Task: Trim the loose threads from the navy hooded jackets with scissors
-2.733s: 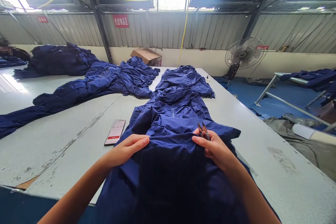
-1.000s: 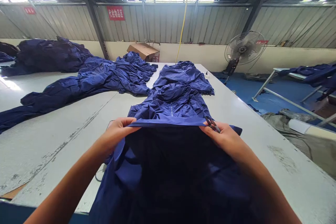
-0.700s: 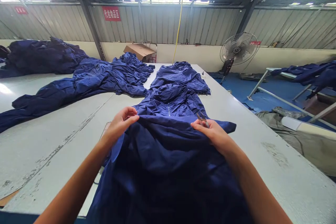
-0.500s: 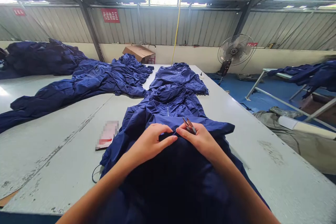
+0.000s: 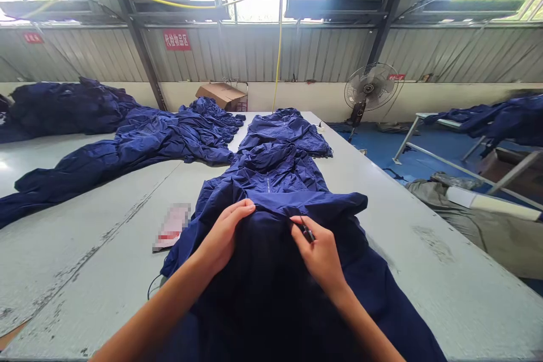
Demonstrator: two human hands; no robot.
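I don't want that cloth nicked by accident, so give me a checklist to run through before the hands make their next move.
1. Left hand has hold of the dark blue garment: ok, thumb and fingers pinch it at the raised edge.
2. Snips secured: ok, held in the right hand.
3. Snip tips off the cloth: cannot tell, fingers partly hide them and they sit close to it.
4. Garment lying smooth: not ok, creases and folds show beyond the hands.
5. Phone on the table, not under the hands: ok, it lies to the left of them.
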